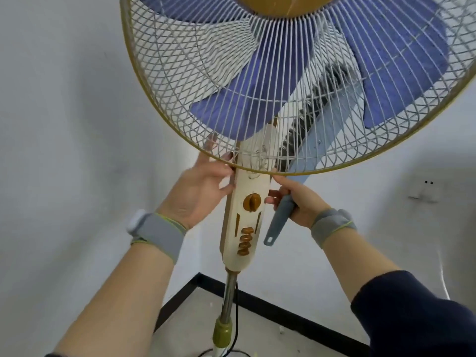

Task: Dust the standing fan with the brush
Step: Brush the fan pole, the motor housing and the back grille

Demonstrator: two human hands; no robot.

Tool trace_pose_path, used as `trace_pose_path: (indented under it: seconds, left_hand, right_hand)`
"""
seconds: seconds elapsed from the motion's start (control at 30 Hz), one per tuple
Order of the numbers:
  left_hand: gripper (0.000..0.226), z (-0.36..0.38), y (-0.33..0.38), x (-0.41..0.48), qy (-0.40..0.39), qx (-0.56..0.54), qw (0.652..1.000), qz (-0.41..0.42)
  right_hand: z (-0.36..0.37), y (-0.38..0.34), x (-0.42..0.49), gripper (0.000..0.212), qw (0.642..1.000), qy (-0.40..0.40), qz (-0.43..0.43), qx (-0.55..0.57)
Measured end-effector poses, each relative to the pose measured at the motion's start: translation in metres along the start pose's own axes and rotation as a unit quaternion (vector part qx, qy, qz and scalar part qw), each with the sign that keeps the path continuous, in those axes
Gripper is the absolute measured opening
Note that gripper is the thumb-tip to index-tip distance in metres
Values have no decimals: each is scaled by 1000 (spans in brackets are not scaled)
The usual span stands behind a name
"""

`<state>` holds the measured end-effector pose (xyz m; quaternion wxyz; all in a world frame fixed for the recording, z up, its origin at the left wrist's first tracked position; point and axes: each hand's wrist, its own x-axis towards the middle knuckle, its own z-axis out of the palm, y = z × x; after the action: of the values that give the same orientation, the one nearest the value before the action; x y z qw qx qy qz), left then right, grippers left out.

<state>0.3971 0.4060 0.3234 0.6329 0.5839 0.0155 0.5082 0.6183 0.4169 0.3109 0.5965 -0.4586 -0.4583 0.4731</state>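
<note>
**A:** Where is the brush (279, 215) found, and how is it held?

**B:** It is gripped at its grey-blue handle by the right hand (301, 199), fingers curled round it, just right of the control column (242, 228) of the standing fan (257, 163). The left hand (203, 186) is laid against the column's other side. Its fingers are stretched up behind the rim of the wire guard (180, 73) and nothing is seen to be clasped.

**A:** Which way is the brush pointed?

**B:** Its long axis is run from the hanging hole at lower left, up and to the right behind the guard. The dark bristles (304, 119) are turned toward the fan's middle (only glimpsed through the wires).

**A:** How is it all expected to handle?

**B:** The brush is judged light, with a stiff plastic back and soft bristles, and is best held low on the handle, as it is. The guard wires are thin and probably springy, so little pressure is called for. The head looks heavy above a slim pole (230, 295), so the fan is best steadied at the column, not at the blue blades (270, 81).
</note>
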Motion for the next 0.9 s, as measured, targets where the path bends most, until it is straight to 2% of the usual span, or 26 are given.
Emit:
trace_pose_path:
  seconds: [0.07,0.13,0.3,0.43,0.57,0.67,0.8,0.9]
  left_hand:
    - [100,-1,13,-3,11,-20,1000,-4]
    - [108,0,20,-2,34,16,999,2]
    - [108,-3,30,-10,67,25,997,22]
    - [106,-1,35,-10,71,-6,997,26]
    - [97,5,42,-7,97,-34,995,-18]
    - [93,17,52,-5,125,-49,989,-68]
    - [100,36,67,-6,153,-79,975,-142]
    - [86,51,78,-6,185,-98,962,-178]
  right_hand:
    - [4,0,-2,29,1000,-8,1,-12]
    - [8,0,-4,35,1000,-6,3,-23]
    - [23,1,-7,39,999,-9,16,-33]
    - [32,-3,-7,34,998,19,54,13]
    - [43,-10,-12,19,991,95,90,10]
    - [45,-23,-27,13,980,127,154,14]
    - [51,-45,-56,38,955,176,236,24]
    - [55,-62,-89,37,933,196,300,8]
